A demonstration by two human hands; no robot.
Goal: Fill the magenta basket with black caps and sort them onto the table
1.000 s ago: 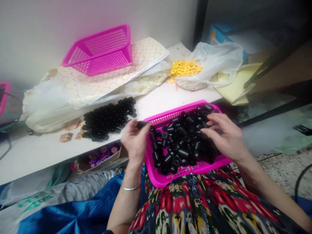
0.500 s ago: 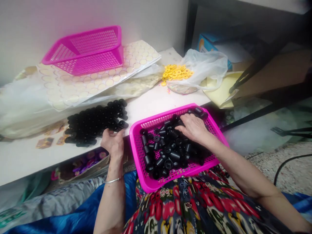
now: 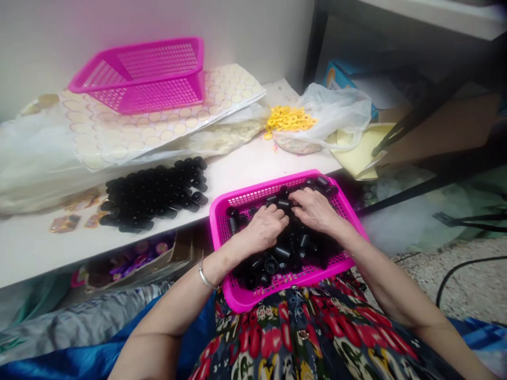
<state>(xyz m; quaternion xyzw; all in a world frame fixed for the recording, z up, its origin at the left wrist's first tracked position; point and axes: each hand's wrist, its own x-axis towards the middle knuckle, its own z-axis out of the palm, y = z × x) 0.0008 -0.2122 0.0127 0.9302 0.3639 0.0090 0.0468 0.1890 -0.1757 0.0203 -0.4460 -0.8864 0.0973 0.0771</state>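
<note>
A pink plastic basket (image 3: 261,187) rests on my lap against the table edge, holding many loose, short black plastic cylinders (image 3: 283,252), some hollow-ended. My left hand (image 3: 266,227), with a bangle on its wrist, is over the basket's middle, fingers curled down among the cylinders. Close beside it, my right hand (image 3: 312,210) has its fingers bent and closed in the same heap. What either hand grips is hidden by the fingers and the dark parts. On the table to the left, more black cylinders (image 3: 154,192) lie side by side in packed rows.
A second pink basket (image 3: 158,95) stands on sheets printed with circles (image 3: 233,89). Yellow rings (image 3: 291,119) spill near a clear plastic bag (image 3: 336,113). Small orange packets (image 3: 65,223) lie at the left of the white table (image 3: 245,163). A cardboard box (image 3: 176,258) sits under the table.
My left hand has moved right from the end of the packed rows into the basket. My right hand stays among the loose cylinders, its fingers slightly shifted.
</note>
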